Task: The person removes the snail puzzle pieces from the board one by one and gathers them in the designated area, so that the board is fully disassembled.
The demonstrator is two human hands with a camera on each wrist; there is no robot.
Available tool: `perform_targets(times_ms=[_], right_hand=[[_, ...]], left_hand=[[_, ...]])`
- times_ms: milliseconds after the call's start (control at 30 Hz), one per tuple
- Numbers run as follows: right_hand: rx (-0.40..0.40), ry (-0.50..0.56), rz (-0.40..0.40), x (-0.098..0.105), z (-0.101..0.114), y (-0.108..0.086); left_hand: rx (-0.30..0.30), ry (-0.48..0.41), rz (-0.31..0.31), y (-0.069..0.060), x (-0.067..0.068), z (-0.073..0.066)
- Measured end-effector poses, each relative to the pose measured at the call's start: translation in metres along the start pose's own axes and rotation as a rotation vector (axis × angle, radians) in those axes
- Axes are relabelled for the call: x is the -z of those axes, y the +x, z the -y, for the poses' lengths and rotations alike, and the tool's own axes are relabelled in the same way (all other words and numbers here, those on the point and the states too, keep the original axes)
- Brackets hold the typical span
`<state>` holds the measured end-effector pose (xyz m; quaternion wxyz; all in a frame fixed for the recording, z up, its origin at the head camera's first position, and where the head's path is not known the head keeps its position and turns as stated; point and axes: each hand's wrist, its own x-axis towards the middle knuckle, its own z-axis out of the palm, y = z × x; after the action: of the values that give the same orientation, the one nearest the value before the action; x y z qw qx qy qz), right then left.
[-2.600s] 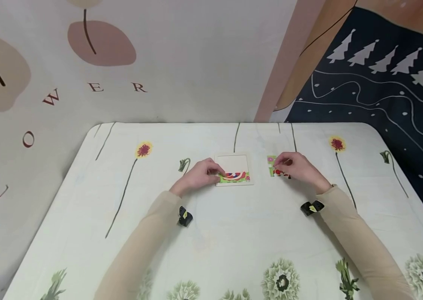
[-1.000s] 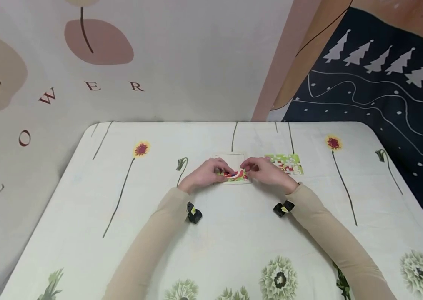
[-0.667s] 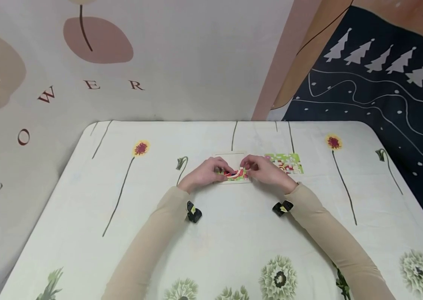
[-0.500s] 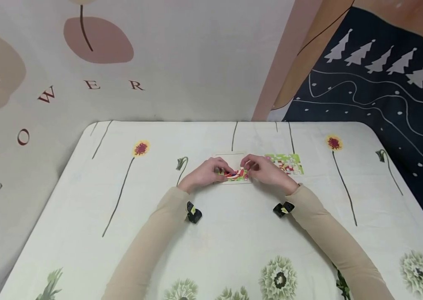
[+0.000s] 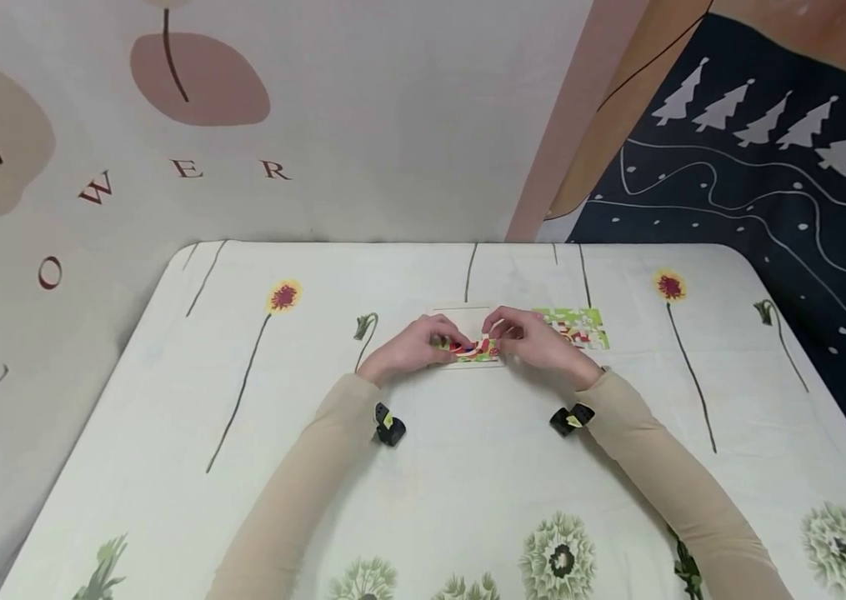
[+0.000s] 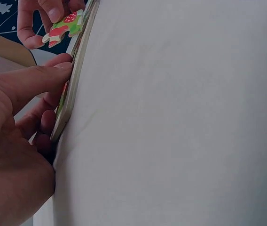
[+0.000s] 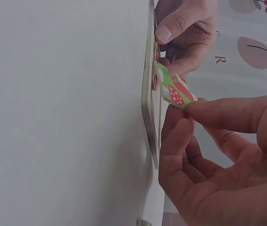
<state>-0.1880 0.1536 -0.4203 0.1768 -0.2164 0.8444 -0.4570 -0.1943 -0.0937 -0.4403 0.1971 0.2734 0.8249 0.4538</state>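
Observation:
Slightly left of the loose pieces, a flat jigsaw board [image 5: 460, 313] lies on the table with joined red and green pieces [image 5: 477, 357] along its near part. My left hand [image 5: 413, 343] holds the board's left side, thumb and bent fingers on the edge and the pieces. Between thumb and fingertips my right hand [image 5: 535, 338] pinches a jigsaw piece [image 7: 176, 89], green with a white-dotted red patch. Both wrist views show that piece tilted and raised, close to the board. My fingers partly cover the laid pieces.
Right of the board lies a block of loose jigsaw pieces [image 5: 576, 320], partly behind my right hand. A flower-printed white cloth [image 5: 460, 467] covers the table. A hanging printed cloth [image 5: 392, 167] stands along the far edge.
My right hand has moved left from the loose pieces to the board, carrying a jigsaw piece. Over the last second both hands have hardly moved. The left hand stays at the board.

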Motion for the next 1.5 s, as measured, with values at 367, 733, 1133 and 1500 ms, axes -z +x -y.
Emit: perform_targets(times_ms=[367, 733, 1133, 1500], right_hand=[[-0.041, 0.050, -0.017, 0.011, 0.000, -0.009], [-0.052, 0.040, -0.041, 0.024, -0.002, -0.023], [-0.043, 0.028, -0.067, 0.041, -0.007, -0.039], [-0.067, 0.001, -0.078, 0.053, -0.016, -0.051]], left_hand=[[0.002, 0.017, 0.007, 0.000, -0.002, 0.001], [-0.006, 0.011, 0.010, 0.000, -0.003, 0.002], [-0.043, 0.005, 0.008, -0.001, -0.001, 0.002], [-0.061, 0.000, 0.010, 0.000, -0.002, 0.003]])
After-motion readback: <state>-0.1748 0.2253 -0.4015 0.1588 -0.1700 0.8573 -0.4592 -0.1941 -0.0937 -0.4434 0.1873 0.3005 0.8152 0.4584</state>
